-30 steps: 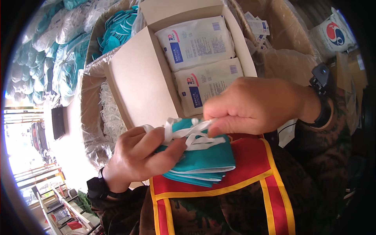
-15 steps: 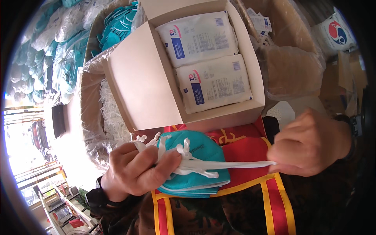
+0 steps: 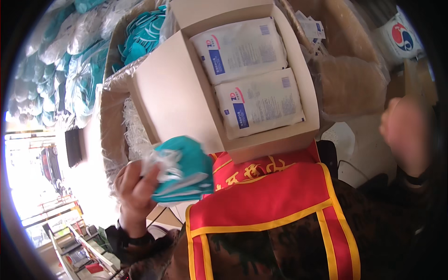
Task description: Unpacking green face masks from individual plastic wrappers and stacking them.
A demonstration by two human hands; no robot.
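My left hand [image 3: 135, 189] is closed on a small stack of teal face masks [image 3: 189, 158], with white straps bunched under the fingers. The masks are slightly blurred and hang left of my red apron [image 3: 266, 200], below the box's side flap. Far off to the right, my right hand [image 3: 405, 133] is raised and smeared by motion, so its fingers cannot be made out. Between the hands and farther away, an open cardboard box [image 3: 273, 151] holds two white printed packets [image 3: 261, 102], one behind the other.
Left of the box, a plastic-lined carton [image 3: 112, 126] contains white straps [image 3: 135, 126]. More teal masks [image 3: 144, 35] fill a carton behind it. Bagged masks [image 3: 84, 70] are piled at far left. Another lined carton [image 3: 350, 84] stands at right, near a white sack [image 3: 399, 37].
My left hand has carried the masks leftward, away from the apron. My right hand has let go of the white strap and swung up to the far right.
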